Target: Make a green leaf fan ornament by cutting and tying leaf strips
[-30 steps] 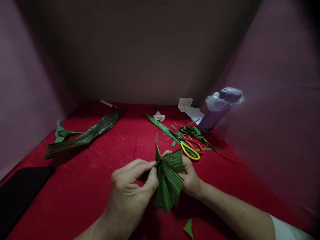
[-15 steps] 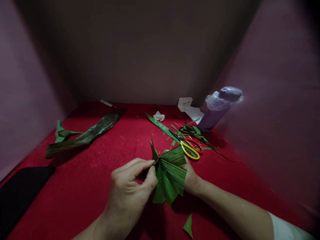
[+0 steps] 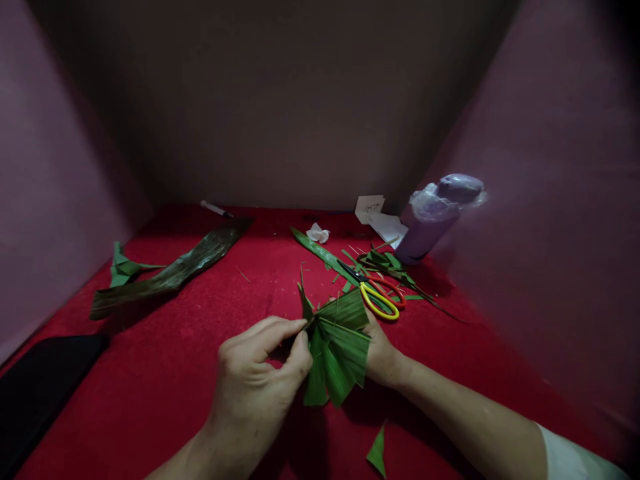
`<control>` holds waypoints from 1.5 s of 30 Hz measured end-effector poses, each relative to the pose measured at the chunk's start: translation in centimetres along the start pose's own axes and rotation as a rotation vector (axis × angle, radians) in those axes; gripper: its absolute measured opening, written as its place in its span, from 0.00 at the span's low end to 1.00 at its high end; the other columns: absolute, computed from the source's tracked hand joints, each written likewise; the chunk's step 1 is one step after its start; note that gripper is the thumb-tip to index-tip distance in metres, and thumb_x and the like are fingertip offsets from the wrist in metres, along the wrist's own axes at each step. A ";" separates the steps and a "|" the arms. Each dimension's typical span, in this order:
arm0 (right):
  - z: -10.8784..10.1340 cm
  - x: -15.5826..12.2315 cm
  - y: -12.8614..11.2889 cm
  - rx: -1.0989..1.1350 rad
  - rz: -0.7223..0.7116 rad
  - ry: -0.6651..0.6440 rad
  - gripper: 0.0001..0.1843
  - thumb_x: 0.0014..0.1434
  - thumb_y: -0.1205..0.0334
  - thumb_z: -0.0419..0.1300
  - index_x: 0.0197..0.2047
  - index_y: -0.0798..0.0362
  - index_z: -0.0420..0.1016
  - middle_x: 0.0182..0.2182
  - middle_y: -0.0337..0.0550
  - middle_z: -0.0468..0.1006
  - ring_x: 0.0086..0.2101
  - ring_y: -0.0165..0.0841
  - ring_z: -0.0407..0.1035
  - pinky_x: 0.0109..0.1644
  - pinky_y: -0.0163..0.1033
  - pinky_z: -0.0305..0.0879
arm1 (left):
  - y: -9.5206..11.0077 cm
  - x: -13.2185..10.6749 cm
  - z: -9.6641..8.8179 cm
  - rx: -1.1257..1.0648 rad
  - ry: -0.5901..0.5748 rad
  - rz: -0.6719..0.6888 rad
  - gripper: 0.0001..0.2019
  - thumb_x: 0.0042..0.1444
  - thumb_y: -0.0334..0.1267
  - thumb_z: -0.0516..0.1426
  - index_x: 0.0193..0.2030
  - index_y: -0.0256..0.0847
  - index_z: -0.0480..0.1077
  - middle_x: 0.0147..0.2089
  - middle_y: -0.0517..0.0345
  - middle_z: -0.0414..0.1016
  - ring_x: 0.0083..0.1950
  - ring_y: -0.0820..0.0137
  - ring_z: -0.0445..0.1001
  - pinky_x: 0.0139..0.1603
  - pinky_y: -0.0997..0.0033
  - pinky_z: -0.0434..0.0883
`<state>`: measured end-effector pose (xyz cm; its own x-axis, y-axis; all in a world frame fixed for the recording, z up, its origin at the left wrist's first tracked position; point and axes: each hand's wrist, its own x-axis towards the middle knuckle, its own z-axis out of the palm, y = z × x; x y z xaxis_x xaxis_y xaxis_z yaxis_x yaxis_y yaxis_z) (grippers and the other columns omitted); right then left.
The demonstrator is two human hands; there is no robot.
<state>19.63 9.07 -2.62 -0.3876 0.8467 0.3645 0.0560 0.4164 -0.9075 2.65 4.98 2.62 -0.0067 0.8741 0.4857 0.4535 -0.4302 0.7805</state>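
A folded fan of green leaf strips (image 3: 337, 347) is held just above the red cloth (image 3: 200, 347) at the centre. My left hand (image 3: 260, 380) pinches the fan's gathered point with thumb and forefinger. My right hand (image 3: 383, 353) lies behind the fan's right side and grips it, its fingers mostly hidden by the leaf. A thin leaf tip sticks up from the pinch.
Yellow-and-red scissors (image 3: 380, 297) lie just beyond my right hand among leaf offcuts (image 3: 385, 263). A purple bottle (image 3: 435, 217) stands at the back right, white paper (image 3: 377, 213) beside it. A long dark leaf (image 3: 175, 270) lies left, a black flat object (image 3: 40, 387) at the near left.
The fan has turned and lowered slightly in my hands, its strips spreading more to the right. The upright leaf tip has tilted left. Both hands kept their hold.
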 end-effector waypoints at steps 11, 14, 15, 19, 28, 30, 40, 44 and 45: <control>-0.4 -0.1 -0.5 0.025 0.015 -0.057 0.10 0.56 0.55 0.58 0.28 0.53 0.70 0.26 0.39 0.68 0.29 0.30 0.63 0.35 0.35 0.63 | 0.0 0.1 0.0 -0.029 -0.052 -0.003 0.05 0.49 0.30 0.57 0.28 0.38 0.75 0.23 0.59 0.73 0.25 0.73 0.73 0.28 0.76 0.71; -0.2 -0.1 -0.6 0.091 0.027 -0.080 0.10 0.56 0.55 0.58 0.32 0.53 0.72 0.29 0.41 0.70 0.30 0.30 0.64 0.36 0.35 0.64 | 0.2 0.0 0.3 -0.062 -0.090 -0.017 0.06 0.50 0.29 0.57 0.28 0.37 0.76 0.23 0.59 0.73 0.24 0.73 0.73 0.25 0.77 0.71; -0.2 0.0 -0.7 0.106 0.031 -0.079 0.10 0.56 0.55 0.58 0.33 0.53 0.73 0.29 0.41 0.70 0.31 0.30 0.64 0.36 0.34 0.64 | 0.2 -0.1 0.3 -0.068 -0.091 -0.017 0.06 0.49 0.29 0.57 0.28 0.36 0.76 0.23 0.58 0.74 0.24 0.73 0.73 0.25 0.77 0.71; -0.1 0.1 -0.6 0.129 0.072 -0.082 0.08 0.57 0.57 0.57 0.35 0.53 0.73 0.31 0.40 0.71 0.32 0.30 0.65 0.37 0.34 0.64 | 0.1 -0.1 0.4 -0.067 -0.065 -0.026 0.06 0.49 0.28 0.57 0.29 0.37 0.76 0.22 0.59 0.73 0.25 0.73 0.73 0.26 0.77 0.71; -0.2 0.1 0.2 0.099 0.053 -0.048 0.08 0.56 0.58 0.59 0.38 0.51 0.75 0.34 0.43 0.75 0.36 0.34 0.69 0.42 0.39 0.68 | -0.1 0.0 0.1 -0.036 -0.039 -0.051 0.06 0.49 0.29 0.57 0.27 0.38 0.76 0.22 0.60 0.73 0.25 0.72 0.74 0.28 0.76 0.72; -0.3 0.1 0.2 0.100 0.066 -0.053 0.09 0.56 0.58 0.59 0.38 0.52 0.76 0.34 0.43 0.76 0.36 0.34 0.70 0.43 0.40 0.68 | -0.2 0.0 0.1 -0.037 -0.040 -0.053 0.06 0.49 0.29 0.57 0.28 0.39 0.76 0.23 0.60 0.74 0.26 0.72 0.74 0.28 0.76 0.72; -0.3 0.1 0.1 0.159 0.111 -0.062 0.10 0.55 0.56 0.60 0.37 0.52 0.75 0.34 0.43 0.75 0.35 0.34 0.69 0.41 0.39 0.68 | -0.2 0.0 -0.1 -0.007 -0.007 0.003 0.05 0.49 0.29 0.58 0.30 0.37 0.76 0.25 0.59 0.75 0.26 0.72 0.74 0.28 0.76 0.72; 0.0 -0.1 -0.5 0.246 0.186 -0.107 0.13 0.53 0.52 0.60 0.30 0.54 0.72 0.22 0.37 0.69 0.24 0.28 0.64 0.30 0.33 0.65 | -0.2 0.0 -0.1 -0.005 -0.019 0.025 0.05 0.50 0.30 0.57 0.30 0.38 0.76 0.26 0.58 0.76 0.27 0.72 0.74 0.28 0.75 0.72; 0.1 -0.2 -0.6 0.266 0.193 -0.116 0.14 0.53 0.51 0.60 0.29 0.55 0.70 0.21 0.35 0.67 0.22 0.27 0.62 0.29 0.33 0.64 | -0.3 0.0 -0.1 -0.006 -0.030 0.022 0.06 0.50 0.30 0.57 0.30 0.39 0.76 0.26 0.58 0.77 0.27 0.72 0.74 0.28 0.75 0.72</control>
<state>19.57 8.61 -2.16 -0.4964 0.8515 0.1687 -0.0977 0.1383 -0.9856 2.43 5.07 2.42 0.0296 0.8707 0.4909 0.4477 -0.4506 0.7723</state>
